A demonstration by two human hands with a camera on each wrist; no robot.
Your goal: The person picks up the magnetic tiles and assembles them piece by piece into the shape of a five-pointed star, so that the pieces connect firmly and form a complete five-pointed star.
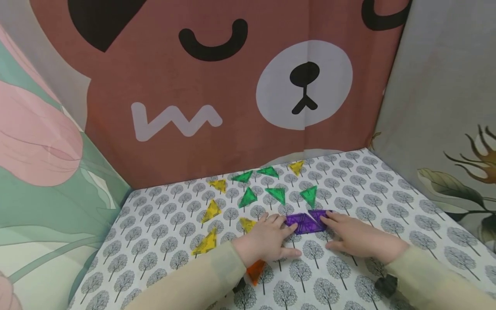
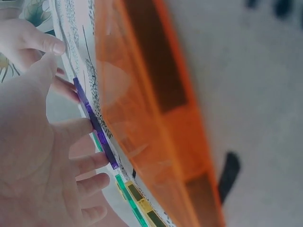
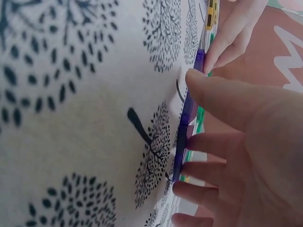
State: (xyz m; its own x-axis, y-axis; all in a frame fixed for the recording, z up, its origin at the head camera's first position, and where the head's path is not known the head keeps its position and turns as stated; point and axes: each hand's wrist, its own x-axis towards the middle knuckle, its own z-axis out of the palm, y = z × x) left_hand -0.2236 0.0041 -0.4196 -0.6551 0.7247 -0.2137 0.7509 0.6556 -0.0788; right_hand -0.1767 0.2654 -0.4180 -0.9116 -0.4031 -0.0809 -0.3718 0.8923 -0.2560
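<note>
A row of purple triangular magnetic tiles (image 1: 306, 224) lies flat on the tree-print cloth, with a thin wedge-shaped gap toward its right part. My left hand (image 1: 267, 241) is at the row's left end, its fingertips on the purple edge. From the other side my right hand (image 1: 356, 236) touches the rightmost purple tile (image 1: 317, 215) with extended fingers. Both hands have their fingers fairly straight in the wrist views. An orange triangular tile (image 1: 255, 272) lies beside my left wrist, partly covered by the sleeve; it looms large in the left wrist view.
Several green triangular tiles (image 1: 276, 195) lie beyond the purple row. Yellow triangular tiles (image 1: 211, 211) are scattered to the left, one partly behind my left hand, and another yellow tile (image 1: 296, 167) sits near the back edge. A bear-print curtain (image 1: 232, 146) hangs behind the table.
</note>
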